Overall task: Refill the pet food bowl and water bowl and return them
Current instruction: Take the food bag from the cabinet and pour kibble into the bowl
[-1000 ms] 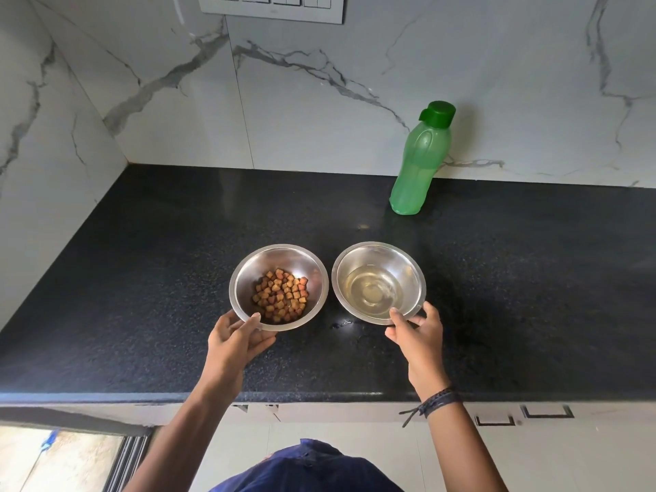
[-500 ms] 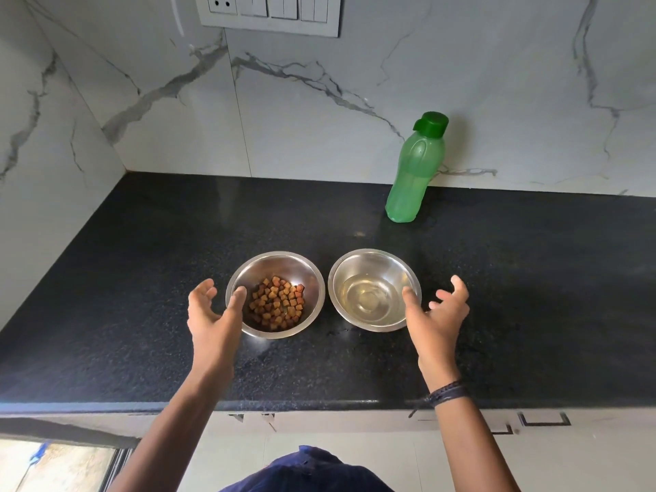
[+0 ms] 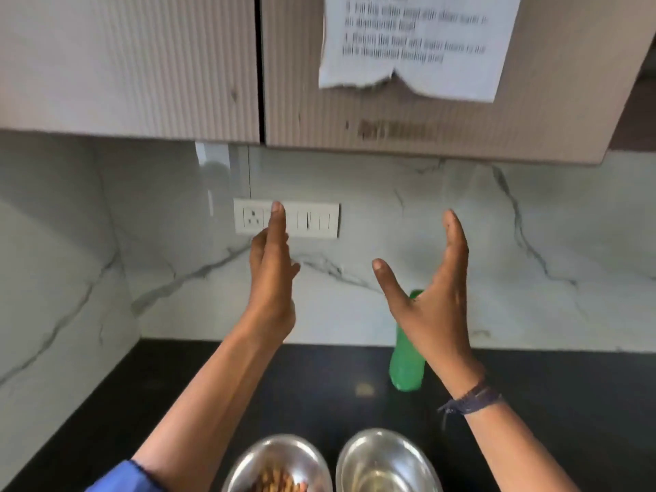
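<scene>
Evidently signalling the refill done, left hand (image 3: 271, 278) and right hand (image 3: 429, 307) hover spread, gripping nothing, the kibble bowl (image 3: 280, 452) and water bowl (image 3: 383, 445) well below them.

The food bowl (image 3: 284, 447) is sitting on the counter (image 3: 568, 403) at its near edge, with the water bowl (image 3: 383, 445) lying just beside it on the right and the bottle (image 3: 406, 367) standing behind the water bowl, close to the back wall. The left hand (image 3: 271, 278) and the right hand (image 3: 433, 307) are hanging above the counter, apart and touching nothing, the left showing in front of the switch panel (image 3: 312, 220) on the wall and the right partly covering the bottle. Over the wall the cabinet (image 3: 142, 65) is hanging, with a sheet of paper (image 3: 411, 40) sticking to its right door.
</scene>
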`<state>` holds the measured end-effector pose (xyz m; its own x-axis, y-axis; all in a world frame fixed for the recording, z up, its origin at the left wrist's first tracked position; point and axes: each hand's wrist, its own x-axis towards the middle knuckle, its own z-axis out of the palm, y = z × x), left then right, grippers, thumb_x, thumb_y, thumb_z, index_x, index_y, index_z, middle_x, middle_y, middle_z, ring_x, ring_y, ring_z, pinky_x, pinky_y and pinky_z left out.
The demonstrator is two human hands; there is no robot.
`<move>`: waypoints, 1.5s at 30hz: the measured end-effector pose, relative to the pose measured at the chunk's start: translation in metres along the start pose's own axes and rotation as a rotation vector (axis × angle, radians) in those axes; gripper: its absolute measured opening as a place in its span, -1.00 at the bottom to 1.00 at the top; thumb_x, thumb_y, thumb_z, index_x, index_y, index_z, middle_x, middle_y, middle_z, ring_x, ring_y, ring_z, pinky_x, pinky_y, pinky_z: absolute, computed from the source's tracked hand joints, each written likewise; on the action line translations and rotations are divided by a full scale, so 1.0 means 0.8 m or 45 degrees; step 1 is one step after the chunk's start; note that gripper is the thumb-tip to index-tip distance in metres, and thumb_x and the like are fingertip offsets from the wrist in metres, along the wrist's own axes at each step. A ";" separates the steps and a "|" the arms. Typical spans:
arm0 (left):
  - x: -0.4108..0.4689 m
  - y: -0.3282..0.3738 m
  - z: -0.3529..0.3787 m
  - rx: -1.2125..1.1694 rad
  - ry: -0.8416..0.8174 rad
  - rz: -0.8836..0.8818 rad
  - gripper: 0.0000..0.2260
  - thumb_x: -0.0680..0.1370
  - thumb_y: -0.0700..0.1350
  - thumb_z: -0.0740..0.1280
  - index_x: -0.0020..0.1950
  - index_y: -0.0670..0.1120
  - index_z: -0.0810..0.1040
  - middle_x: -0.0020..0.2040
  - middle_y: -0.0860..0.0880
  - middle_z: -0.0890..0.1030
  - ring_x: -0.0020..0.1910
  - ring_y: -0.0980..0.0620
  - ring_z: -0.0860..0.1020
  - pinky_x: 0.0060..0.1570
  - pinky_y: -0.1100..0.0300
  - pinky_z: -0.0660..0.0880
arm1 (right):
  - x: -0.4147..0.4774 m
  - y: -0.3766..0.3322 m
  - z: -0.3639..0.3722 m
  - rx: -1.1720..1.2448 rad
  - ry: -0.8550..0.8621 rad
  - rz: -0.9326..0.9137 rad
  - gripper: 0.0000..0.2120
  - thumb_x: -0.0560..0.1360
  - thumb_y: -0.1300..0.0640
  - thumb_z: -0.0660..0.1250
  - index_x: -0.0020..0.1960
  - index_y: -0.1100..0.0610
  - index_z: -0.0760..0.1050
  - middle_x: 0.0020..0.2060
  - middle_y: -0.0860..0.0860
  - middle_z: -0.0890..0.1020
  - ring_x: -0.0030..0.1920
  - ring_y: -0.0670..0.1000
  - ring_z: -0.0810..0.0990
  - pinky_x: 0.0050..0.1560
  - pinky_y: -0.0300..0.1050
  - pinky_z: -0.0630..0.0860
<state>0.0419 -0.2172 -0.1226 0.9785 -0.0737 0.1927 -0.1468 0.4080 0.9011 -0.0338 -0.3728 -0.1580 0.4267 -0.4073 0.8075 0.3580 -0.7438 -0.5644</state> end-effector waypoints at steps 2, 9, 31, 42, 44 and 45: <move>0.022 0.036 0.018 -0.114 -0.012 0.025 -0.36 0.53 0.32 0.16 0.46 -0.06 0.29 0.38 -0.05 0.43 0.34 0.03 0.40 0.34 -0.06 0.38 | 0.042 -0.020 0.006 -0.026 0.038 -0.128 -0.10 0.47 0.00 0.49 0.59 0.20 0.03 0.56 0.06 0.16 0.57 0.02 0.12 0.54 -0.09 0.13; 0.072 0.098 0.050 -0.641 -0.142 -0.127 -0.28 0.52 0.39 0.07 0.47 -0.12 0.30 0.34 -0.14 0.48 0.25 -0.06 0.51 0.22 -0.15 0.48 | 0.155 -0.056 0.030 -0.462 0.067 -0.445 0.10 0.32 0.12 0.56 0.61 0.24 -0.09 0.60 0.22 -0.07 0.59 0.22 -0.17 0.56 0.09 -0.15; 0.051 0.113 0.045 -0.675 0.006 -0.098 -0.51 0.57 0.27 0.13 0.15 -0.11 0.55 -0.10 -0.08 0.60 -0.13 -0.03 0.61 -0.15 0.06 0.52 | 0.179 -0.048 0.040 -1.078 0.364 -0.512 -0.20 0.44 0.49 0.11 0.61 0.21 -0.07 0.56 0.34 0.01 0.56 0.36 -0.03 0.45 0.43 0.09; -0.030 0.144 0.075 -0.117 -0.495 0.456 -0.30 0.63 0.20 0.05 -0.37 -0.37 0.53 -0.42 -0.26 0.61 -0.45 -0.07 0.59 -0.36 0.18 0.52 | 0.082 -0.096 -0.118 0.105 0.378 -0.004 -0.24 0.39 -0.25 0.18 0.56 -0.07 0.19 0.47 0.01 0.40 0.44 0.07 0.40 0.43 -0.09 0.32; -0.030 0.139 0.085 -0.037 -0.518 0.495 -0.32 0.63 0.17 0.07 -0.31 -0.40 0.52 -0.39 -0.25 0.63 -0.43 -0.07 0.60 -0.34 0.19 0.52 | 0.070 -0.102 -0.152 -0.005 0.418 0.189 -0.26 0.43 -0.32 0.22 0.52 -0.02 0.29 0.47 -0.10 0.38 0.46 -0.01 0.35 0.52 -0.09 0.18; -0.029 0.137 0.093 -0.001 -0.520 0.512 -0.35 0.63 0.17 0.08 -0.33 -0.35 0.55 -0.39 -0.22 0.64 -0.42 -0.05 0.60 -0.34 0.22 0.52 | 0.064 -0.106 -0.171 -0.064 0.460 0.238 -0.35 0.49 -0.24 0.31 0.48 0.04 0.38 0.43 -0.10 0.42 0.44 -0.04 0.36 0.51 -0.15 0.14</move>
<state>-0.0077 -0.2383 0.0002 0.7102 -0.2584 0.6548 -0.4956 0.4771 0.7258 -0.1559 -0.4029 -0.0454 0.1579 -0.6910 0.7054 0.2569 -0.6610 -0.7051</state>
